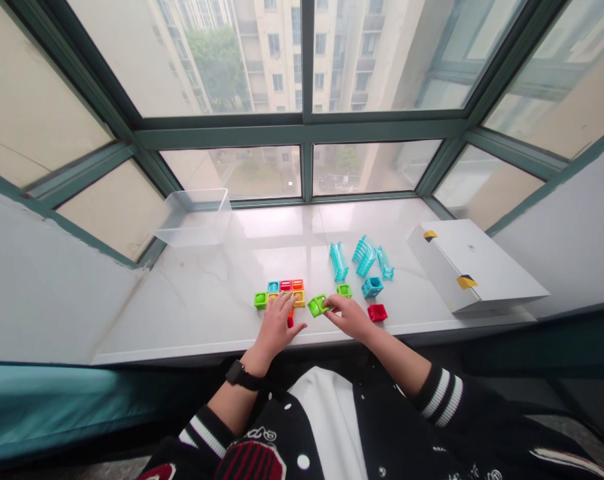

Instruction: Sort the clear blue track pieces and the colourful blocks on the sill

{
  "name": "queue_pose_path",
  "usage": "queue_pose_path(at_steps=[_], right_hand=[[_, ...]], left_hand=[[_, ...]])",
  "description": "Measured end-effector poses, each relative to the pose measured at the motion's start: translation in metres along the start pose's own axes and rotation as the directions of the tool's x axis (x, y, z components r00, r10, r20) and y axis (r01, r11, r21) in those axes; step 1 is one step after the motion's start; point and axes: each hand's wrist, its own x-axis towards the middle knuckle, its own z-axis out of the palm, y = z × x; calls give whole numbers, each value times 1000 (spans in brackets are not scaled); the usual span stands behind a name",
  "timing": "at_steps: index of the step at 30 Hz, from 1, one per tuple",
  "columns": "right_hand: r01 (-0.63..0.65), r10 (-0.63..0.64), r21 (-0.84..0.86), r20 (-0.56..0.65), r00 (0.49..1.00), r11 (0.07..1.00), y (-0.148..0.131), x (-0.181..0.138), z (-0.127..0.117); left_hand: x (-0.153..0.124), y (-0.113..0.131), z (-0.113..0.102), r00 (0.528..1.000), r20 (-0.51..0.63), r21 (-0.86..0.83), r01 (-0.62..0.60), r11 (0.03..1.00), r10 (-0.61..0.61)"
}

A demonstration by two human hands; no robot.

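Note:
My left hand (278, 321) rests with spread fingers over a flat cluster of coloured toy blocks (285, 286). Green, blue, red, orange and yellow blocks show in that cluster, and my fingers cover part of it. Just right of it, my right hand (351, 317) pinches a green block piece (317, 306), apart from the cluster. Behind the right hand lies a loose green block (345, 291). Close by are a blue block (373, 287) and a red block (377, 313).
Translucent turquoise track-like pieces (365, 256) lie farther back on the white sill (197, 293). A clear plastic bin (197, 223) stands at the back left. At the right is a white box (477, 260) with yellow-black tabs. Window frames border the sill behind.

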Motion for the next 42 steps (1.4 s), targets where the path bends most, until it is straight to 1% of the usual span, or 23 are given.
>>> queue_pose_path(at_steps=[1,3,5,8,12,14,16,19,22,25,26,28,30,33,38,42], right_hand=[[0,2,41,-34,999,999,-2,-4,-5],[1,6,92,-75,997,996,-6,-11,-10],[6,3,100,-89,996,995,-10,-16,-13],[38,-37,18,-65,997,999,-20,-21,-14],[121,-120,-144,17,993,982,-35,-25,-17],[159,-156,-165,37,987,973,-40,-25,-18],[180,-178,-132,24,984,975,-40,-25,-17],[141,-142,-16,-75,987,990,-34,-23,-11],[78,-63,108,-132,989,991,-26,-21,-6],[63,-40,168,-135,990,984,-23,-19,-4],[67,-43,171,-141,989,983,-23,-19,-5],[82,-57,159,-153,987,984,-23,-19,-6],[103,-81,133,-161,984,986,-24,-20,-8],[134,-121,81,-154,981,988,-26,-22,-13],[166,-167,-20,-67,984,986,-30,-25,-28],[145,-149,-130,-22,989,981,-27,-25,-43]], left_hand=[[0,7,-2,998,-49,-66,-46,997,43],[-1,23,-6,990,-113,-174,-104,979,85],[-1,39,-9,986,-132,-230,-129,965,100],[-1,59,-10,986,-119,-242,-147,959,121],[0,67,-8,993,-90,-238,-95,967,75],[0,66,-8,997,-75,-265,-50,963,31],[0,65,-7,997,-74,-329,-9,944,-16],[0,65,-5,991,-70,-504,67,861,-118],[1,66,0,981,8,-682,149,716,-196],[1,67,5,980,78,-790,172,589,-183],[2,68,6,981,86,-809,171,563,-175],[2,69,7,982,89,-823,166,544,-166],[2,71,5,983,84,-809,162,565,-162],[3,76,1,986,62,-736,151,660,-156],[4,79,0,991,-10,-597,100,796,-132],[11,81,6,994,-48,-505,65,861,-103]])
